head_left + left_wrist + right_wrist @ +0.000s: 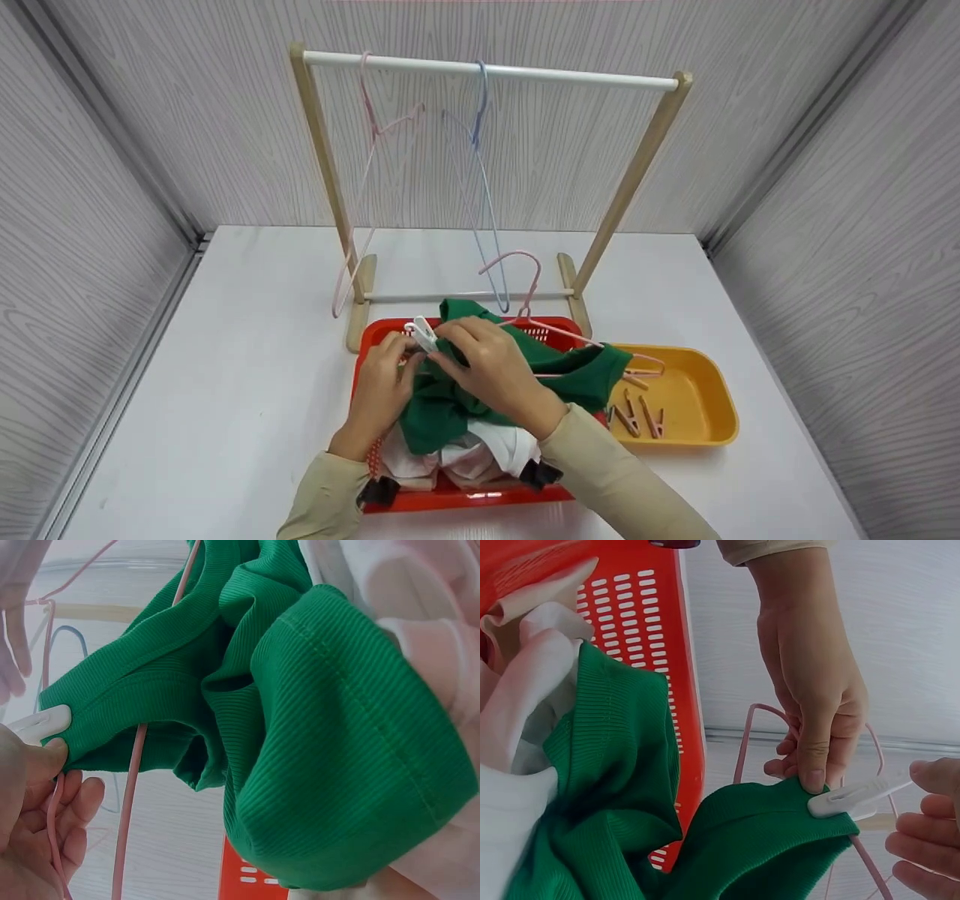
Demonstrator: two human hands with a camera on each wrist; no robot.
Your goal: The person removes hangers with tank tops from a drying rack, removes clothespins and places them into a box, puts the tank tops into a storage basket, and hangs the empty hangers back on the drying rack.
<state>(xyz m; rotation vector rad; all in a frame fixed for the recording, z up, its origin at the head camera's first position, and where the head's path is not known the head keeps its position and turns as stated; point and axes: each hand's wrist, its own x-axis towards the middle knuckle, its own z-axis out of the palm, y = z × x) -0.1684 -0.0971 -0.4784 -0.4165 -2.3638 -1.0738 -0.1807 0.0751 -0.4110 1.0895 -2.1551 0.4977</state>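
My left hand (380, 382) pinches an edge of a green ribbed garment (442, 420) between thumb and fingers. In the left wrist view, a pink hanger's wire (52, 840) runs through those fingers. A white clothespin (840, 799) sits on the garment edge beside the left thumb, its handle end pointing away from the cloth. My right hand (930, 825) has its fingers spread around that end, the thumb tip close to it; contact is hard to tell. The pink hanger's hook (525, 262) rises behind the garment, and one hanger end reaches over the yellow tray.
A red basket (450, 501) below the hands contains white and pale pink clothes (480, 450). The yellow tray (697, 390) at right holds several clothespins (637, 420). Behind stands a wooden rack (637, 165) with a pink hanger (367, 97) and a blue hanger (480, 112).
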